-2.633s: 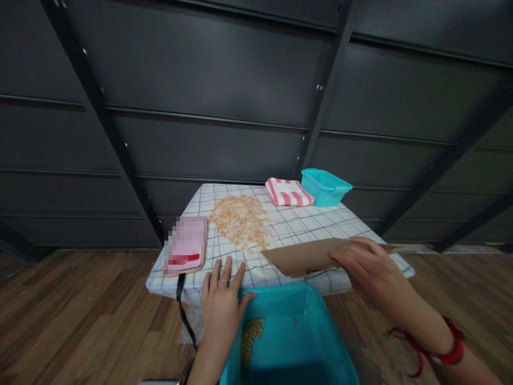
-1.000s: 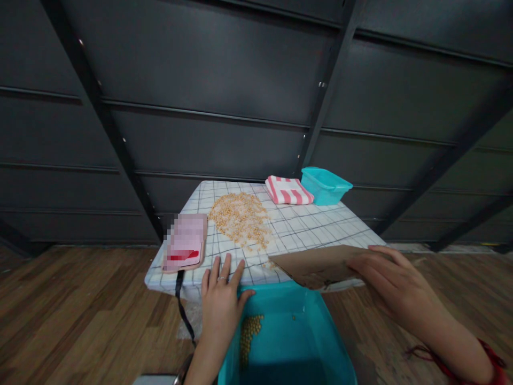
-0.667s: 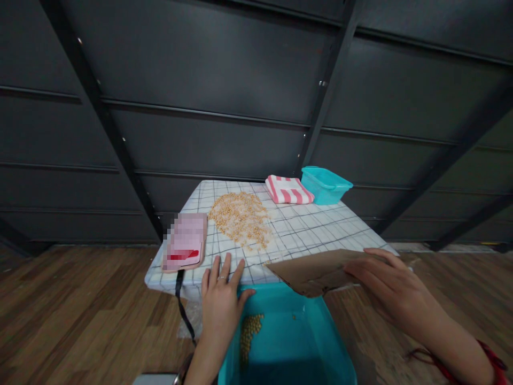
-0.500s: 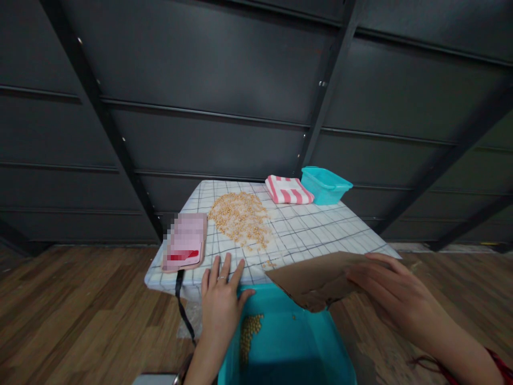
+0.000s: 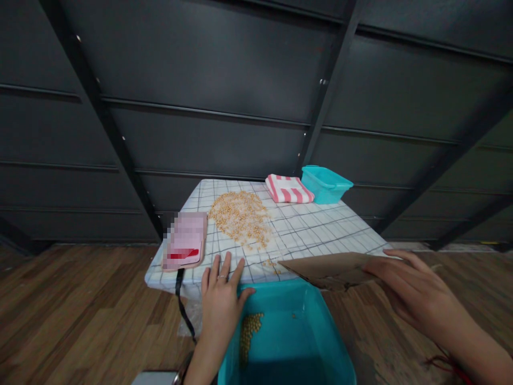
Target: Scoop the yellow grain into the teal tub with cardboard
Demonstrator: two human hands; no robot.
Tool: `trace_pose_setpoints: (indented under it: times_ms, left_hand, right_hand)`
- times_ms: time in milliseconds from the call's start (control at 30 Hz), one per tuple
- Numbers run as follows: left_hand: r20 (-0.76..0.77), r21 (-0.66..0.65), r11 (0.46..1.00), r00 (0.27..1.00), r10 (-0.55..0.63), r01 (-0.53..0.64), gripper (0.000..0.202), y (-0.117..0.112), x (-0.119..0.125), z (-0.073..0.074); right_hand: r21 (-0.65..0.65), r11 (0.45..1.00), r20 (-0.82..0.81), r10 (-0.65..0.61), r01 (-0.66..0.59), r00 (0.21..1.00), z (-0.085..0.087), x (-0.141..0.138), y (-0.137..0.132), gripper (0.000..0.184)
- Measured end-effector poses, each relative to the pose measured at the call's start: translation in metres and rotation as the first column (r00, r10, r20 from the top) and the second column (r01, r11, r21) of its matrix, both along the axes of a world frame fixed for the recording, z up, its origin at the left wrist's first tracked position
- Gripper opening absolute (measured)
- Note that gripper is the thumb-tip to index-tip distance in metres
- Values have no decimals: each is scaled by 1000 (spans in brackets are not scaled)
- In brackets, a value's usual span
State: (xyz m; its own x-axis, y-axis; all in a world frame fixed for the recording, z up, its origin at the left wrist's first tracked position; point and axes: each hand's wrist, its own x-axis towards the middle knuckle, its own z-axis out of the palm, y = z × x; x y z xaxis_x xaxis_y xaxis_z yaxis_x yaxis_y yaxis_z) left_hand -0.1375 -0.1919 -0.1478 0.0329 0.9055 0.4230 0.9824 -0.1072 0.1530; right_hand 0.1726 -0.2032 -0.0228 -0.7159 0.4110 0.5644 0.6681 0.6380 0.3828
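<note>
My right hand (image 5: pixel 412 280) grips the right end of a piece of brown cardboard (image 5: pixel 332 269), held nearly flat over the table's front edge and the far right rim of a teal plastic bin (image 5: pixel 296 342). Fingers spread, my left hand (image 5: pixel 222 289) rests on the near edge of the checked tablecloth (image 5: pixel 304 230), its thumb by the bin's far left corner. Inside the bin, yellowish beans (image 5: pixel 250 331) lie along the left side. Farther back on the cloth is a spread pile of beans mixed with white grains (image 5: pixel 240 216). A few loose beans (image 5: pixel 270 263) lie near the front edge.
A phone in a pink case (image 5: pixel 187 240) lies at the table's left, with a black strap (image 5: pixel 182 305) hanging down. At the back right are a folded pink-and-white striped towel (image 5: pixel 289 189) and a small teal basket (image 5: pixel 325 184). A dark panelled wall stands behind.
My right hand has moved right with the cardboard, which has tilted flatter and uncovered more of the bin's far right corner. My left hand has stayed in place.
</note>
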Motion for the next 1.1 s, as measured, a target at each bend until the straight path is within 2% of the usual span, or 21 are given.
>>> trace_pose_setpoints:
  times_ms: [367,867,1100]
  left_hand:
    - [-54,16,1000,999,1,0,52,-1,1,4]
    - [-63,21,1000,998,4,-3,52,1,1,3]
    - [-64,36,999,998,-2,4,52,-1,0,1]
  right_hand:
    - [8,1000,24,28,-29,999,1,-7,-7,28]
    - [-20,999,87,33,-31,996,0,1,-12,26]
    - [55,998,88,33,-38,996,5,-10,-9,26]
